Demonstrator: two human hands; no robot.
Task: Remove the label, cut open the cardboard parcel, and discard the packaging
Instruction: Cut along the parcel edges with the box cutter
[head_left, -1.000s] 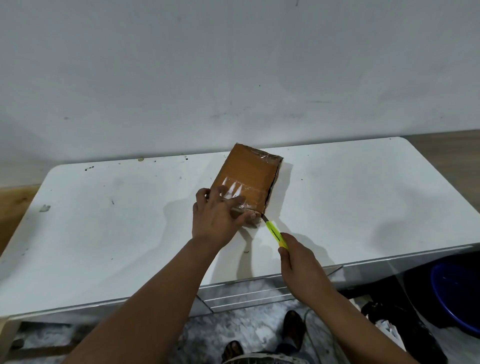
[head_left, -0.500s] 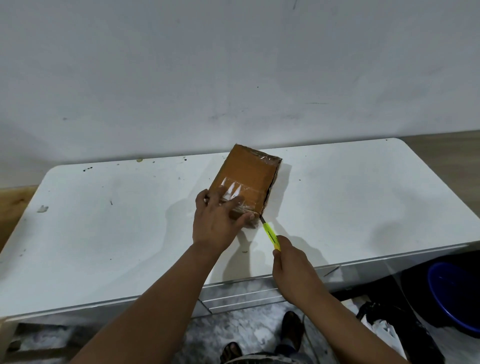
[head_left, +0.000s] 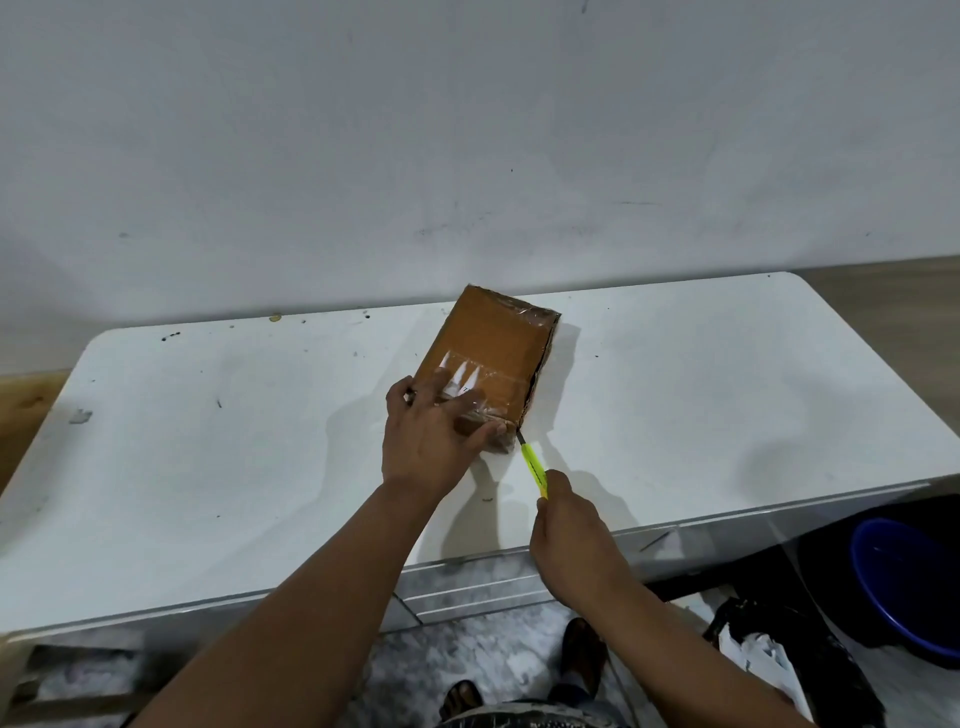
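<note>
A flat brown cardboard parcel (head_left: 491, 345) wrapped in clear tape lies on the white table (head_left: 208, 467), angled away from me. My left hand (head_left: 428, 441) presses flat on its near end, fingers spread over the tape. My right hand (head_left: 569, 525) grips a yellow-handled cutter (head_left: 534, 467). The dark blade tip touches the parcel's near right corner, at the bottom of its dark right edge. No label is visible on the top face.
A white wall rises behind the table. A blue bucket (head_left: 914, 582) stands on the floor at the lower right, next to a black bag with white scraps (head_left: 769, 649). My feet show below the table's front edge.
My right hand with the cutter has shifted slightly, the blade staying at the parcel's near right corner. My left hand holds the parcel in the same place.
</note>
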